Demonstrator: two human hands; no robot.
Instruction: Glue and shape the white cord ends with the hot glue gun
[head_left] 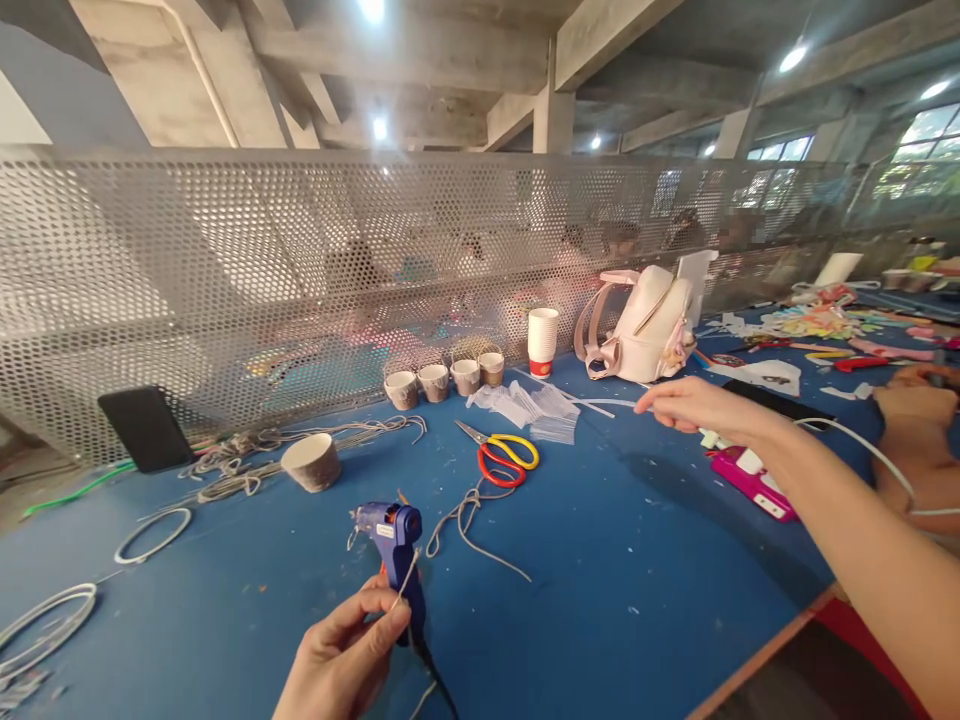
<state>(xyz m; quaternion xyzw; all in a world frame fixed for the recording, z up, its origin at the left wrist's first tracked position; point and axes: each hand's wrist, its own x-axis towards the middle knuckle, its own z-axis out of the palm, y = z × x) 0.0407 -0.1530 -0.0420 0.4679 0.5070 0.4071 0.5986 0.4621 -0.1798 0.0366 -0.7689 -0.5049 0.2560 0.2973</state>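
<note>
Pinching a thin cord (409,577) between thumb and forefinger, the left hand (349,645) occupies the near edge of the blue table (585,590). The grip is closed on the cord, which points upward past the fingertips. Directly behind it stands a blue glue gun (396,540), nozzle to the left; whether the fingers touch its handle cannot be told. To the far left, two pale rings (152,536) lie flat.

Beyond the glue gun, a loose grey cord (466,522) runs beneath the scissors (504,460), whose handles are red and yellow. One wrapped cup (311,466) is positioned left of the scissors, beside bundled cords (232,480). A dark phone (146,428) leans upright farther left.

Extended over the right side, the right hand (697,405) has its fingertips at the end of a white strip (616,403); whether they grip it cannot be told. A magenta power strip (750,485) lies below the forearm. Left of the white strip are translucent sheets (551,412).

Farther back stand four wrapped cups (465,378), a paper cup stack (543,335) and a pale backpack (649,325), before a perforated metal panel (262,260).
</note>
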